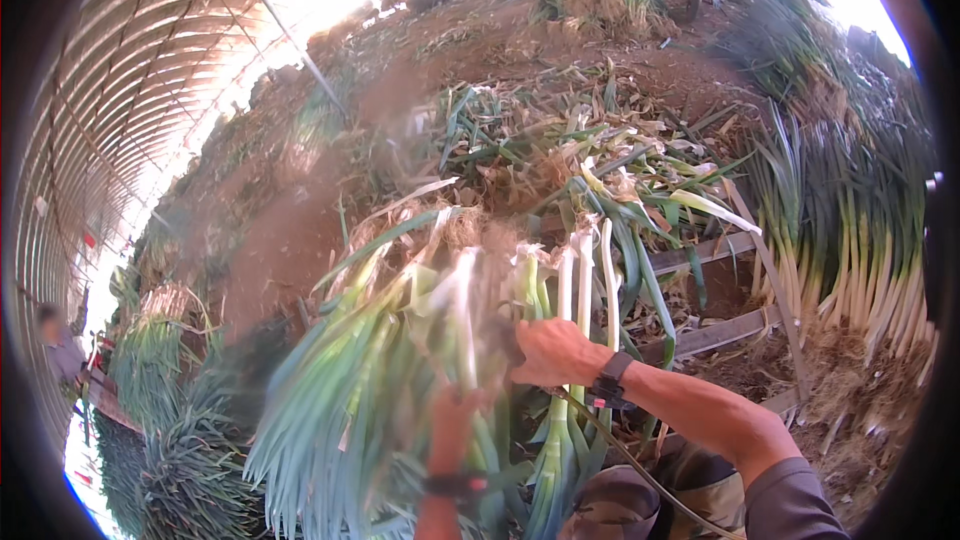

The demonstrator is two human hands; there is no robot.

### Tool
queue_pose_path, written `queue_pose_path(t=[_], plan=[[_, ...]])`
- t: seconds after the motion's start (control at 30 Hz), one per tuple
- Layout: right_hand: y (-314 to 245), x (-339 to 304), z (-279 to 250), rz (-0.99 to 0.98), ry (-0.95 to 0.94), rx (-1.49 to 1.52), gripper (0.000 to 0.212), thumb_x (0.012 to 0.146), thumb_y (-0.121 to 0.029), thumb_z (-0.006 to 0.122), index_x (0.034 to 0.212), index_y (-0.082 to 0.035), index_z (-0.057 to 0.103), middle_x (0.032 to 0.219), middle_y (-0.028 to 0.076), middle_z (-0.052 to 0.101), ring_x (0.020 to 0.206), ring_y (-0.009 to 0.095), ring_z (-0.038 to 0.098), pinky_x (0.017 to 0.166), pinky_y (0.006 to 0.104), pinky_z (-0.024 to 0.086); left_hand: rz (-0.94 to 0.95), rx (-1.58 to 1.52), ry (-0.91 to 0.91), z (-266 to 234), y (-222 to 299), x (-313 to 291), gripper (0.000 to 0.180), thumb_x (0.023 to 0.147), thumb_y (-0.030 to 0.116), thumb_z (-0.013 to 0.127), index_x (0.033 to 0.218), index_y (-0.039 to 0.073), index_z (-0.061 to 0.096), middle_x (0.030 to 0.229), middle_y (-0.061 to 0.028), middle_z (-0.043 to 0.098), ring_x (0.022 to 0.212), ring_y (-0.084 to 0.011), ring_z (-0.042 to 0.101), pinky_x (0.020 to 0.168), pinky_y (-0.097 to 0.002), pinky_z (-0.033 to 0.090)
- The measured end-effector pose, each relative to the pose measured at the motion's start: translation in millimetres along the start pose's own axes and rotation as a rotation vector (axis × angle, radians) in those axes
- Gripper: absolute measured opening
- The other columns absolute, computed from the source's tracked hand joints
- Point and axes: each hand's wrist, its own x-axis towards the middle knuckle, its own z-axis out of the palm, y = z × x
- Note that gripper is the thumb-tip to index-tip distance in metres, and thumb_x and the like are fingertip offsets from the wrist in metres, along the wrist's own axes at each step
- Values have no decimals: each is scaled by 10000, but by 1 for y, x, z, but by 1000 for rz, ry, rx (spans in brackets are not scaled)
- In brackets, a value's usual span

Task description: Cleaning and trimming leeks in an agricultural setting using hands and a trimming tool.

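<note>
- Nearest, a thin hose (655, 470) runs from beneath the right wrist toward the near right edge
- The left hand (458, 408) is badly blurred beside the green part of one pale leek stalk (465, 315); it seems to touch it, but whether its fingers pinch or spread I cannot tell
- That stalk lies with its long axis near to far, white root end away from the body, green leaves toward it
- The right hand (560, 352) sits right of the stalk and a little farther off, so it is the nearer one to the root end; its fingers are curled in around a dark tool (506, 338) too blurred to make out
- To the left, a leek pile (320, 410) fans its leaves near and left
- Just beyond the right hand, several white stalks (565, 280) lie roughly parallel to the blurred one
- Farther right come a wooden frame (715, 333) and a row of leeks (860, 250), roots near, leaves far
- Beyond, loose trimmings (590, 150) cover the soil
</note>
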Motion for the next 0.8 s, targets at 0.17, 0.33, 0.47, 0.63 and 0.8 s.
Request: queue_pose_path(t=[0.17,0.33,0.47,0.63,0.8], plan=[[17,31,13,54,93,14,226,717,-178,633,721,44,676,638,197,647,650,374,684,617,456,546,32,136,24,3,12,0,234,846,177,733,966,-22,709,813,-21,670,669,-90,587,601,-281,475],[3,9,-19,76,-4,83,258,734,-229,666,759,26,697,639,183,654,638,366,683,606,456,543,39,223,79,2,12,-1,263,834,174,732,1009,-21,713,843,-41,683,701,-96,594,634,-288,486],[-3,-48,-55,56,-237,90,544,735,-367,761,1055,45,610,780,228,656,742,412,663,681,496,516,205,191,187,-4,17,-3,302,852,174,712,1077,-26,684,826,-52,674,714,-105,591,645,-303,485],[-6,-110,-83,35,-198,23,564,746,-392,763,1052,51,597,795,223,648,753,430,650,685,503,504,250,420,190,23,59,-14,317,876,241,686,1045,-26,669,785,-81,666,688,-118,590,625,-317,480],[10,-151,-79,115,-49,-122,553,746,-404,751,1042,33,586,822,232,663,749,445,656,685,509,526,224,474,78,59,29,-19,371,861,301,680,1034,-27,653,811,-170,719,690,-253,718,649,-387,544]])
